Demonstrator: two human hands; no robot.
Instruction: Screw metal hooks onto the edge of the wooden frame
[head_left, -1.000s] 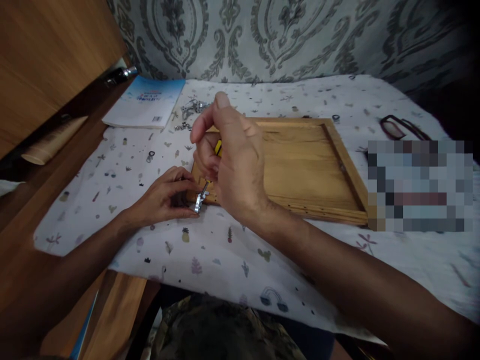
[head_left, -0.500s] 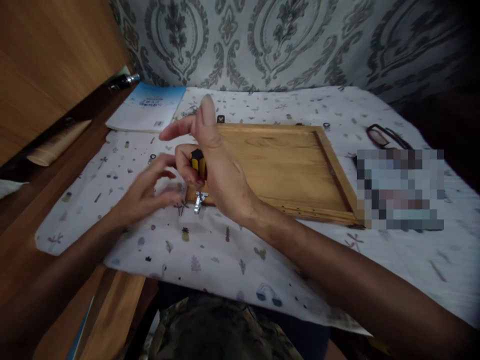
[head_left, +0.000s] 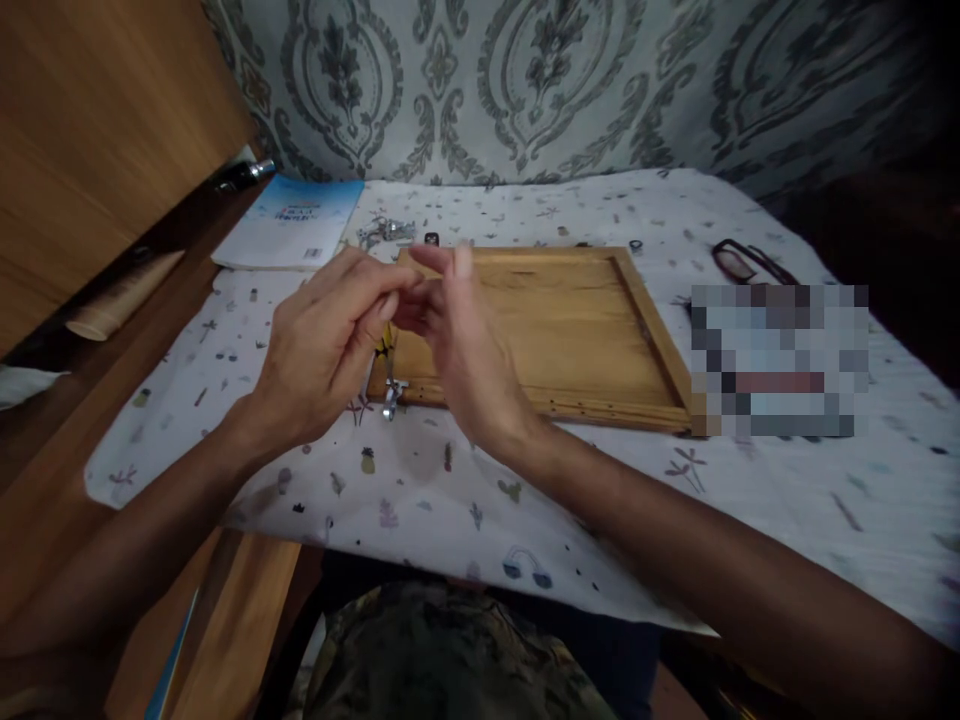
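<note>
My left hand point(head_left: 322, 340) and my right hand point(head_left: 461, 350) meet fingertip to fingertip above the near left corner of a wooden frame point(head_left: 600, 400). A yellow and black screwdriver point(head_left: 385, 345) hangs between them, under my left fingers, which are curled round its handle. My right hand's fingers are blurred. Its forefinger points up and the others curl towards the left fingertips. Whether they still grip the handle I cannot tell. A small metal bracket point(head_left: 391, 392) sits on the frame's corner, just below the screwdriver's tip.
The frame lies on a patterned white cloth point(head_left: 450, 500) over a wooden desk. A blue and white booklet point(head_left: 289, 215) and loose metal hardware point(head_left: 384, 231) lie at the back left. Glasses point(head_left: 742, 262) lie at the right, a cardboard tube point(head_left: 120, 300) at the left.
My left hand has left the bracket and risen to meet my right hand at the screwdriver. My right hand has loosened its grip on the handle.
</note>
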